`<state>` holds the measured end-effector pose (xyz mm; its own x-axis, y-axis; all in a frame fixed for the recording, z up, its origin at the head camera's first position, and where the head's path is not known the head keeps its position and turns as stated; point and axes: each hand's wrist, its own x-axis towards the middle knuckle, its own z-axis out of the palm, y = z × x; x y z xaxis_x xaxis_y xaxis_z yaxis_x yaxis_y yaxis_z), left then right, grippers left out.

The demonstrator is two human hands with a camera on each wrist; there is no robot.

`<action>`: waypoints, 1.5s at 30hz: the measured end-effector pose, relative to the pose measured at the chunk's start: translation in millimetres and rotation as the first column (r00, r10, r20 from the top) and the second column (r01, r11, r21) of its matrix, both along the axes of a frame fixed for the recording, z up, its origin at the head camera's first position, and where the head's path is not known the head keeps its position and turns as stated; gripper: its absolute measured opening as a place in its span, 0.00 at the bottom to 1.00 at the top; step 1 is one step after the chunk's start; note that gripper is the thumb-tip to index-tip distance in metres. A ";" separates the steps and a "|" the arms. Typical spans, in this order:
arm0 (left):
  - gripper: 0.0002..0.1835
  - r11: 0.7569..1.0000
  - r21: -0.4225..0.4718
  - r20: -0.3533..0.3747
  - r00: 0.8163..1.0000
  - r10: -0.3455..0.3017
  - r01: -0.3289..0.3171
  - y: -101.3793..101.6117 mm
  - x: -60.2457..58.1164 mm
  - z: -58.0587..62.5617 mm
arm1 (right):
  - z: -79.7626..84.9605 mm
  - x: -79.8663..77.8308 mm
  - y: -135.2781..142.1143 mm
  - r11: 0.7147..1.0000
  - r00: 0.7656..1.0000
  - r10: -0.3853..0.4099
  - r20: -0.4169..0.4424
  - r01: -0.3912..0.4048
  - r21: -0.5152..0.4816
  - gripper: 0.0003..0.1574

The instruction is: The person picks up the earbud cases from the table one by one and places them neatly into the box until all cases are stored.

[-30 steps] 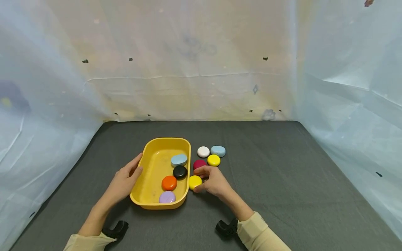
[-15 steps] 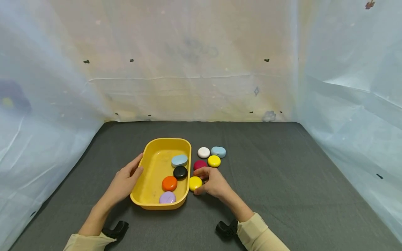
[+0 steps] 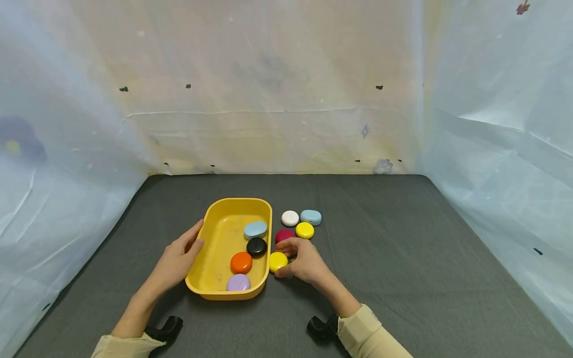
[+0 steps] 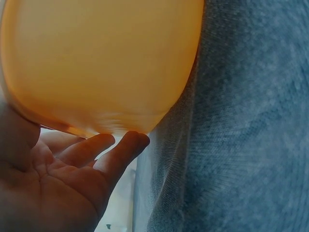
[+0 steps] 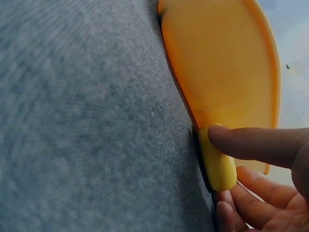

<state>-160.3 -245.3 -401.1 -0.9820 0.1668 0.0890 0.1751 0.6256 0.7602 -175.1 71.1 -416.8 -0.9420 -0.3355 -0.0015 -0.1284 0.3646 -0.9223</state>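
Yellow tray [image 3: 219, 238]: one, standing on dark grey cloth [image 3: 380, 258], left of the loose pieces.

Left hand [image 3: 176, 258]: resting against the tray's left outer wall, fingers extending loosely along it, enclosing nothing.

Right hand [image 3: 305, 261]: pinching the near yellow disc [image 3: 277, 261] between thumb and fingers, the gap narrowing to the disc's width. The disc is standing at the tray's right outer wall, low at the cloth; whether it is touching the wall, one cannot tell.

Tray contents, running far to near along the right side: one light blue oval [image 3: 255, 230]; one black disc [image 3: 256, 247], sitting just beside it; one orange disc [image 3: 241, 262]; one lilac disc [image 3: 238, 282], lying at the near wall.

Outside, beyond the right hand: one crimson disc [image 3: 284, 235], the fingers partly covering it; one far yellow disc [image 3: 305, 230]; one white disc [image 3: 290, 218]; one second blue oval [image 3: 311, 217], lying at the white disc's right.

Obstructions: the tray's right wall is standing between the pinched disc and the contents; the crimson disc is lying just beyond the right fingertips.

Surround: pale patterned sheeting [image 3: 277, 99], hanging behind and on both sides.
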 end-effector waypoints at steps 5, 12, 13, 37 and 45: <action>0.32 1.000 -0.003 -0.003 1.000 0.002 -0.002 0.1 -0.3 0.4 | -0.3 -0.1 -0.3 0.999 1.000 -0.025 -0.008 0.025 0.028 0.37; 0.32 1.000 -0.004 -0.007 1.000 0.002 -0.002 0.5 0.1 0.9 | -0.4 -1.6 1.0 0.997 0.999 -0.049 -0.011 0.050 0.054 0.35; 0.32 1.000 -0.003 -0.006 1.000 0.003 -0.003 0.7 0.2 1.0 | -0.4 -1.6 1.3 0.997 0.999 -0.051 -0.011 0.051 0.058 0.35; 0.32 1.000 -0.006 0.005 1.000 0.004 -0.004 0.8 -0.1 -1.3 | 3.1 0.1 6.6 0.996 0.996 -0.084 -0.004 0.084 -0.012 0.31; 0.32 1.000 -0.006 0.001 1.000 0.007 -0.007 1.3 -0.1 -0.5 | 4.1 -1.9 7.6 0.991 0.991 -0.130 -0.018 0.130 -0.014 0.30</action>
<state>-160.5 -244.1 -401.6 -0.9833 0.1602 0.0866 0.1695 0.6311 0.7570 -177.0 78.8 -412.7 -0.9775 -0.2100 0.0207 -0.0985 0.3674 -0.9248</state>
